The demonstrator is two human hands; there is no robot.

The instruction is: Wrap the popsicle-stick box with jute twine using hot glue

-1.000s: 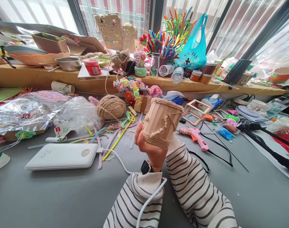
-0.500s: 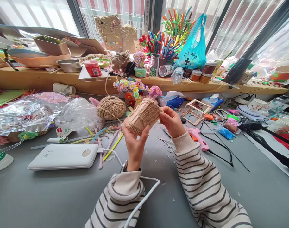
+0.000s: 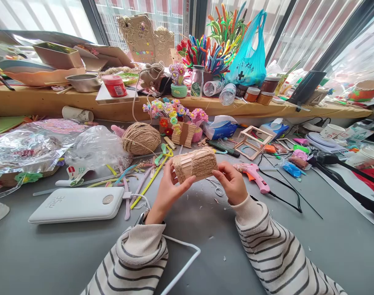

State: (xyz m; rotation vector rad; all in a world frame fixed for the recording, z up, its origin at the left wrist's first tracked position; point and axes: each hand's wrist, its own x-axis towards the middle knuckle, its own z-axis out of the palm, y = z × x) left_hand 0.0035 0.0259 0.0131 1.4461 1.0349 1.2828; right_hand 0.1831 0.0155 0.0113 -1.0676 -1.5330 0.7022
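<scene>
Between my hands, above the grey table, is a small box of pale wooden slats [image 3: 184, 167], partly wound with brown jute twine. My left hand [image 3: 170, 186] grips its left end, with the thumb along the lower front edge and some fingers hidden behind. At the right end, my right hand [image 3: 231, 182] pinches the twine-covered corner between thumb and fingertips. A ball of jute twine [image 3: 141, 138] lies behind and to the left. Just beneath the box are small scissors [image 3: 218, 189], partly covered by it. A pink glue gun [image 3: 257, 176] rests right of my right hand.
A white power bank [image 3: 78, 205] with a cable [image 3: 187, 264] sits at left. A wooden stick frame [image 3: 252, 141] and a tissue pack [image 3: 220, 128] stand behind. Pipe cleaners [image 3: 150, 184] litter the left middle. Jars and a blue bag [image 3: 250, 53] crowd the ledge.
Both hands have lowered the box and turned it from a steep tilt to nearly level. My hands have moved slightly apart. The slatted piece behind it now shows.
</scene>
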